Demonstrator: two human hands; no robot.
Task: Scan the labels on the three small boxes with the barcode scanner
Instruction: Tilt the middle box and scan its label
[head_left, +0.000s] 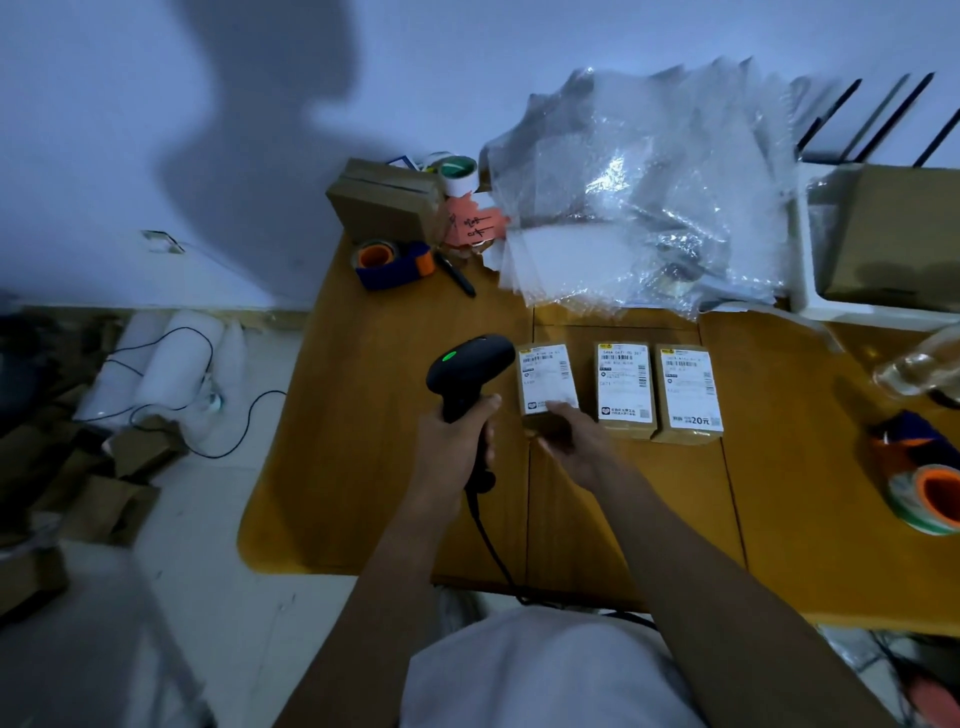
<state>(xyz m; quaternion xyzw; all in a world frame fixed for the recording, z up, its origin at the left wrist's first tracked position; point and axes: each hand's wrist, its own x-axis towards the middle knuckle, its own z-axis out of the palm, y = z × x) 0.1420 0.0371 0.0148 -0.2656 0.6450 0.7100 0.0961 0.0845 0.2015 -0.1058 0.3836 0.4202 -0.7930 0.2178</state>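
Beside middle box (623, 387), first box (545, 382) sits under my scanner (470, 371). Left hand (457, 436) grips scanner handle. Right hand (574, 441) pinches first box's near edge. I think first scan now; next, aim at middle box.

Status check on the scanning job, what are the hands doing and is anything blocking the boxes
Left hand grips barcode scanner, green light on. Right hand at near end of leftmost box. Three boxes in a row, labels up. Nothing covering them.
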